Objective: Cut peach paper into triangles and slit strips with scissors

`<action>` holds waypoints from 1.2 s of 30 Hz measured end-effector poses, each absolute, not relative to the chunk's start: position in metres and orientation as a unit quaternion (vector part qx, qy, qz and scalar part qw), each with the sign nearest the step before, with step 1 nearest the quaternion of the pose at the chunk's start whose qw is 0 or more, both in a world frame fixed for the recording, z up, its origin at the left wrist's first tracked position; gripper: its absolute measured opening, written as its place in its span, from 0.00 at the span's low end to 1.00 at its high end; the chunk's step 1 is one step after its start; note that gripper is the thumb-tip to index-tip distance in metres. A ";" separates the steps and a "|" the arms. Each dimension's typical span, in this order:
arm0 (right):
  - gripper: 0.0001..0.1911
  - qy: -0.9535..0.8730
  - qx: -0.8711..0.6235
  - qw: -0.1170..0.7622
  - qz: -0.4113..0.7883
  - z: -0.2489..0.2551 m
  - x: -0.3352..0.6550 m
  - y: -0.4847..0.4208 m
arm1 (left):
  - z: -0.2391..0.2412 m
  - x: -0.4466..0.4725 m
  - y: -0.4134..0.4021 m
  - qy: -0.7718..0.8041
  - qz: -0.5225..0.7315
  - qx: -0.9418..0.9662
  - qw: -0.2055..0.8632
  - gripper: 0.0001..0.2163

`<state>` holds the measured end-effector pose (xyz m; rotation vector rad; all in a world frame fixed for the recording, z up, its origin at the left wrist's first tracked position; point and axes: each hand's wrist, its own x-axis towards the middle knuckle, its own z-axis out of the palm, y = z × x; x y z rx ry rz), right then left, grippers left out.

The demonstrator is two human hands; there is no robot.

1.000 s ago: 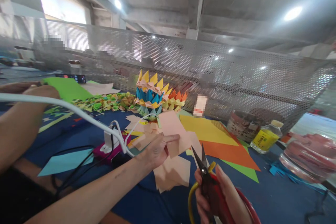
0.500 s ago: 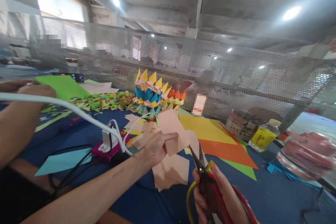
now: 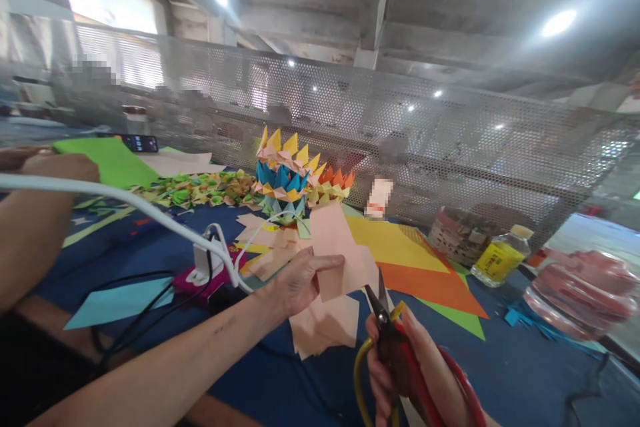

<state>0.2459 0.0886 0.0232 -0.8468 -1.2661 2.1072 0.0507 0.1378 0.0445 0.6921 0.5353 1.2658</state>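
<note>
My left hand [image 3: 300, 283] pinches a piece of pale pink paper [image 3: 331, 230] between thumb and fingers, holding it up over the table. Its right part has a cut edge. In my right hand [image 3: 425, 347] is a pair of scissors [image 3: 384, 320] with red and yellow handles. The blades are slightly apart, their tips just below the paper's right edge; whether they touch it I cannot tell. Beneath my left hand lie several pale pink paper pieces [image 3: 325, 330]. Folded-paper rings with pointed tips [image 3: 283, 177], yellow, blue and pink, stand behind the paper.
A purple power strip [image 3: 205, 283] with a white cable [image 3: 150, 207] is left of my forearm. Yellow paper [image 3: 395, 243] and orange paper [image 3: 430, 287] lie to the right, near a bottle [image 3: 503, 257] and a pink container [image 3: 583, 293]. Another person's hand [image 3: 63, 167] is near green paper [image 3: 107, 160].
The scissors' tips have moved down and away from the paper, and the blades are closer together. My left hand has shifted the pink paper slightly to the right.
</note>
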 end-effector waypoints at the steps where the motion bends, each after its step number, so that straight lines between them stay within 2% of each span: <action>1: 0.31 -0.468 -0.314 0.269 0.781 0.023 0.245 0.088 | 0.044 0.051 0.137 0.234 0.565 0.318 0.724 0.15; 8: 0.31 -0.457 -0.317 0.296 0.777 0.028 0.240 0.081 | 0.044 0.052 0.130 0.211 0.509 0.371 0.748 0.18; 18: 0.35 -0.433 -0.345 0.334 0.763 0.024 0.240 0.079 | 0.047 0.052 0.130 0.208 0.519 0.382 0.736 0.18; 30: 0.28 -0.422 -0.405 0.366 0.724 0.028 0.237 0.072 | 0.047 0.052 0.130 0.207 0.527 0.386 0.728 0.17; 36: 0.29 -0.445 -0.408 0.407 0.685 0.033 0.227 0.068 | 0.045 0.050 0.131 0.198 0.536 0.390 0.722 0.17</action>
